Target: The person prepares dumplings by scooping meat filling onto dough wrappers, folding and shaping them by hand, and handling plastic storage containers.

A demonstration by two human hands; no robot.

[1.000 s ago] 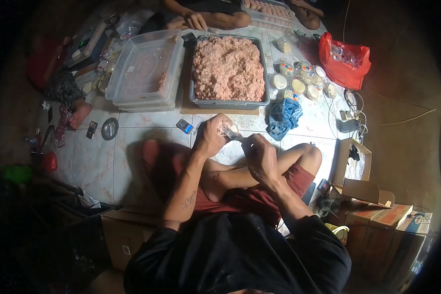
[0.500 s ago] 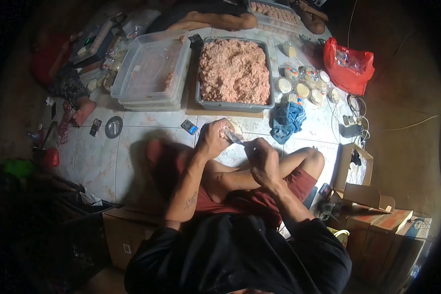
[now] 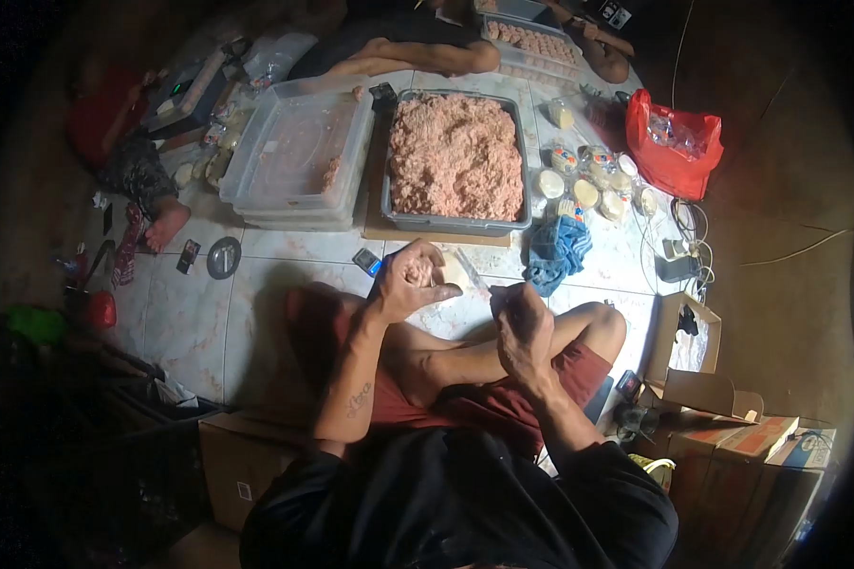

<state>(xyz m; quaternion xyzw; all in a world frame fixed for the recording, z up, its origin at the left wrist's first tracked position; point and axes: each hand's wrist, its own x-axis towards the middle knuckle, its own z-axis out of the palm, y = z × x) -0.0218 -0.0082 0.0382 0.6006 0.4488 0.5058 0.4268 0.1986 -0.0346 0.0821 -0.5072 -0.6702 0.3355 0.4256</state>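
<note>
My left hand (image 3: 410,283) is cupped, thumb and fingers curled around a small lump of pinkish meat mixture (image 3: 420,273). A pale, round, flat piece (image 3: 456,273) shows just beyond my left thumb; whether the hand touches it I cannot tell. My right hand (image 3: 524,322) is closed around the handle of a thin, flat metal spatula (image 3: 472,269), its blade pointing up and left, blurred and apart from my left hand. Ahead of both hands stands a grey tub (image 3: 455,224) heaped with ground meat mixture (image 3: 457,156).
Left of the tub stand stacked clear plastic bins (image 3: 294,211). To the right lie a blue cloth (image 3: 558,251), several packs of pale round wrappers (image 3: 585,194) and a red plastic bag (image 3: 674,156). Cables, cardboard boxes (image 3: 731,446) and a phone (image 3: 366,261) are nearby. Other people sit around.
My right hand has drawn the spatula away from my left hand, slightly down and right. My left fingers have opened wider, showing the meat lump. The view has tilted slightly up.
</note>
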